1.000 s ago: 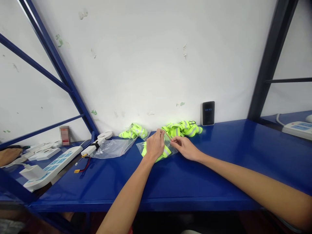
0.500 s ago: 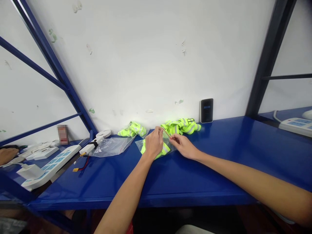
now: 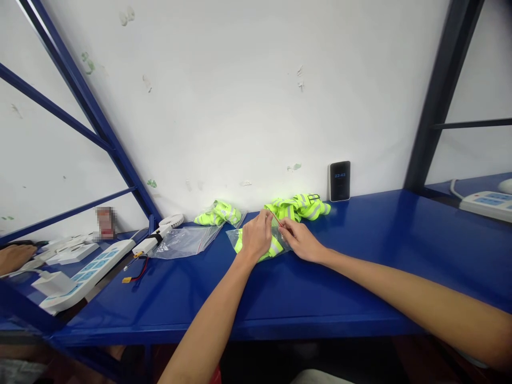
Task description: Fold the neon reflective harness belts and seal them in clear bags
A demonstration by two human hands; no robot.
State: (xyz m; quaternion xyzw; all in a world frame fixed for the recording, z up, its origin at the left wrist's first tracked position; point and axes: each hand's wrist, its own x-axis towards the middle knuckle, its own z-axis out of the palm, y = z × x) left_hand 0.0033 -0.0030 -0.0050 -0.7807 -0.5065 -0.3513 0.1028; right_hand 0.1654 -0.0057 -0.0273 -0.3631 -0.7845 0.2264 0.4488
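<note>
A clear zip bag with a folded yellow-green reflective vest inside lies on the blue table. My left hand is closed on the bag's red-lined top edge, at its left end. Pinching the same edge from the right is my right hand; the red strip slants between the two hands. Part of the bag is hidden under my left hand. Just behind, a loose heap of yellow-green reflective fabric rests near the wall.
Another bagged vest and flat clear bags lie left, near a small white fan and a wired connector. A power strip is farther left, with another person's hand beyond. A clock device stands against the wall.
Both hands and the bag have shifted very slightly to the right in view, and the hands sit a little closer together along the red-lined edge. Their grip looks the same.
</note>
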